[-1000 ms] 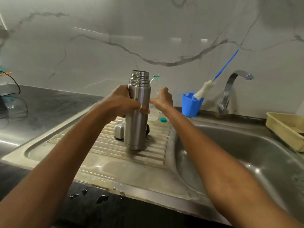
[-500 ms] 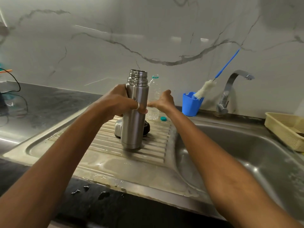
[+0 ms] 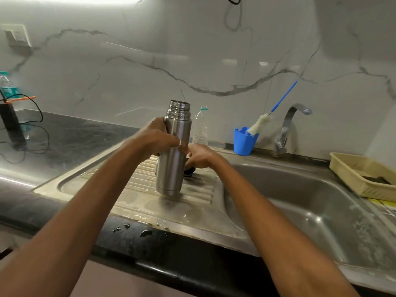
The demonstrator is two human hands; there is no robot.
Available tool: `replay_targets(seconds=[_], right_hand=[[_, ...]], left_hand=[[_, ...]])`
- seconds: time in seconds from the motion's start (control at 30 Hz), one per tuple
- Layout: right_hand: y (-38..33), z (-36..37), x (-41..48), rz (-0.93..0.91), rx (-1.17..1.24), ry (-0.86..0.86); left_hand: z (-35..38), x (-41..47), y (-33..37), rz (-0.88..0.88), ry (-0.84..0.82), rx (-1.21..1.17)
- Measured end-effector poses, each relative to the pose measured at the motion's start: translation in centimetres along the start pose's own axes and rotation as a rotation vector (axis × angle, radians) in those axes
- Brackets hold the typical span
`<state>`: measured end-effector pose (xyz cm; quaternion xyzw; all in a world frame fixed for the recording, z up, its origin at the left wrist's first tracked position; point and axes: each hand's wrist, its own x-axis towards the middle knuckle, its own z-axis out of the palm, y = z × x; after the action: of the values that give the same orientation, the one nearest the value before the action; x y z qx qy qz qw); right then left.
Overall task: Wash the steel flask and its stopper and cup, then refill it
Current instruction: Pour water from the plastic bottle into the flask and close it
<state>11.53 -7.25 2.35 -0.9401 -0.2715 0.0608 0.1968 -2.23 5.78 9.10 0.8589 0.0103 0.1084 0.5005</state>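
Head view: blue tub (image 3: 243, 144) holds brush (image 3: 259, 125) (flask (image 3: 173, 159) open).

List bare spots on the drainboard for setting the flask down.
Free: drainboard ribs between its left rim and the flask; the flat strip in front of the flask, toward the counter edge; the sink basin. Crowded: behind the flask, where the right hand, black stopper and plastic bottle bunch.

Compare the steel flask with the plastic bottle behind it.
The steel flask is opaque metal; the plastic bottle is clear. The left hand grips the flask, while the bottle stands behind it. The flask's neck is threaded steel; the bottle's bears a teal ring. Both are tall and narrow.
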Motion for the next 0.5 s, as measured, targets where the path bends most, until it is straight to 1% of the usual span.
replay_targets(seconds=[0.1,0.23,0.37,0.5], right_hand=[[-0.1,1.3,-0.7,-0.025,-0.041,0.044],[0.8,0.5,-1.9,-0.001,0.05,0.165],[2.2,-4.5,-4.9,0.017,0.115,0.29],[3.4,-11.0,-8.7,0.023,0.135,0.402]], left_hand=[[0.1,0.1,-0.1,0.004,0.011,0.004],[0.7,0.3,0.0,0.004,0.036,0.0],[2.7,0.6,0.7,-0.004,0.037,-0.007],[7.0,1.9,1.4,-0.004,0.056,-0.029]])
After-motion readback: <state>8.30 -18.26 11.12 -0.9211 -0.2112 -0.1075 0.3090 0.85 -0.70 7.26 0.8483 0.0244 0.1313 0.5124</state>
